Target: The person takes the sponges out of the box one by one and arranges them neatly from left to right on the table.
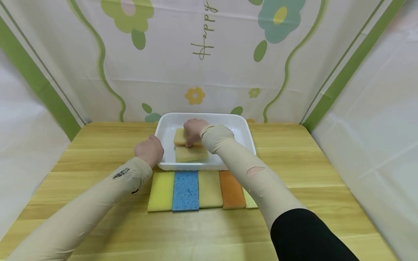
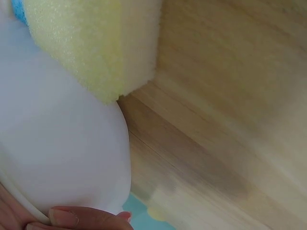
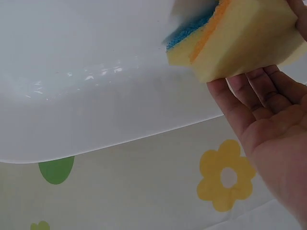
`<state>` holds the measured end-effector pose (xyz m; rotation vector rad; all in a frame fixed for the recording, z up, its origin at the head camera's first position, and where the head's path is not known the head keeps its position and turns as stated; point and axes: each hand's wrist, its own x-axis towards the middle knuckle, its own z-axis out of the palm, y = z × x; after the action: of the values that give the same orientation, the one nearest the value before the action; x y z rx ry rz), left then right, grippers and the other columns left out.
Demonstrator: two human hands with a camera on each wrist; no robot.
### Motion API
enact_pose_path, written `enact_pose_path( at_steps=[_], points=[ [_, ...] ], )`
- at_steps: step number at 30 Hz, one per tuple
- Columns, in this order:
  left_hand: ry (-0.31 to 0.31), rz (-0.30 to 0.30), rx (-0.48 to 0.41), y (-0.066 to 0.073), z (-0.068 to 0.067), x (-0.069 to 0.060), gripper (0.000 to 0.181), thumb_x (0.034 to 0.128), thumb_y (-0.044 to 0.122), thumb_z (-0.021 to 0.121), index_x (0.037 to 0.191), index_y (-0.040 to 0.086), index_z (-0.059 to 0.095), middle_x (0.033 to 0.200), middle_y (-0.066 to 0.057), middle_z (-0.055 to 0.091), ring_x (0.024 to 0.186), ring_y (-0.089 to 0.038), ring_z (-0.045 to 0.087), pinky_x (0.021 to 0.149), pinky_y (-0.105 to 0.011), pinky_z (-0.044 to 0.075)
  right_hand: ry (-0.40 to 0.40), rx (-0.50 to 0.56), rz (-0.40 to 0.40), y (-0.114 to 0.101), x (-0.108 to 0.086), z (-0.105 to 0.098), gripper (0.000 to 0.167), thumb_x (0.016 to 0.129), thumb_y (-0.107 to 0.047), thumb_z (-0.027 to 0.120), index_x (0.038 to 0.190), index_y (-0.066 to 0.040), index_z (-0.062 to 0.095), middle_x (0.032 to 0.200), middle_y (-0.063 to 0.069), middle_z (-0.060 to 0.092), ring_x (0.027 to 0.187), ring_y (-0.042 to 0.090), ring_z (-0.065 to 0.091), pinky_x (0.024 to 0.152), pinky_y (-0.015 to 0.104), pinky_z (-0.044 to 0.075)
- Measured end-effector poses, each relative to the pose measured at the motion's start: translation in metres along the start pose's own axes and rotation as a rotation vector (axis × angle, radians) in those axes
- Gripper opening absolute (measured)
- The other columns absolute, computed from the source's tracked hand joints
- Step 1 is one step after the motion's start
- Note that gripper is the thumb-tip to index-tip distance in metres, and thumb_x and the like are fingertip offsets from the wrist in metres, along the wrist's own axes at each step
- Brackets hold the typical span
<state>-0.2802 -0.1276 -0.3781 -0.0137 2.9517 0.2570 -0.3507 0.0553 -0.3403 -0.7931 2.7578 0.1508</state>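
Observation:
A white tray (image 1: pixel 209 166) sits at the back of the table. My left hand (image 1: pixel 149 150) holds its left rim, with the thumb and fingertips (image 2: pixel 91 218) over the edge in the left wrist view. Inside the tray, my right hand (image 1: pixel 194 131) grips a cream sponge (image 3: pixel 254 40) with an orange scrub layer, thumb on one side and fingers on the other. This sponge is tilted in the right wrist view. Right beside it, partly hidden, is a second cream sponge (image 1: pixel 191 155) with a blue layer facing down.
A row of sponges lies along the tray's front: a yellow sponge (image 1: pixel 161 192), a blue one (image 1: pixel 185 192), a beige one (image 1: pixel 210 190), an orange one (image 1: pixel 232 191) and a pale yellow one (image 1: pixel 249 200) partly under my right forearm. A flowered curtain (image 1: pixel 163 65) hangs behind.

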Motion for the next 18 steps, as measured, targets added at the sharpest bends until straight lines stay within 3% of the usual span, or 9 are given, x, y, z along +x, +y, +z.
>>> enact_pose_path(
  at_steps=[7, 18],
  points=[
    [0.036, 0.025, -0.002, 0.000, 0.001, -0.002, 0.034, 0.0992, 0.013, 0.035, 0.109, -0.018, 0.046, 0.068, -0.017, 0.056, 0.058, -0.027, 0.059, 0.049, -0.041, 0.048, 0.137, 0.013, 0.001, 0.012, 0.004, 0.007, 0.047, 0.066, -0.049, 0.081, 0.090, -0.015, 0.060, 0.088, -0.002, 0.058, 0.079, 0.015, 0.053, 0.066, 0.032, 0.047],
    [0.023, 0.013, -0.001, 0.001, 0.001, 0.000, 0.036, 0.0999, 0.013, 0.034, 0.114, -0.019, 0.043, 0.070, -0.019, 0.057, 0.059, -0.028, 0.059, 0.050, -0.041, 0.049, 0.172, 0.047, 0.000, 0.015, -0.010, -0.003, 0.045, 0.069, -0.052, 0.077, 0.083, -0.015, 0.057, 0.077, -0.002, 0.057, 0.069, 0.015, 0.052, 0.057, 0.031, 0.045]
  ],
)
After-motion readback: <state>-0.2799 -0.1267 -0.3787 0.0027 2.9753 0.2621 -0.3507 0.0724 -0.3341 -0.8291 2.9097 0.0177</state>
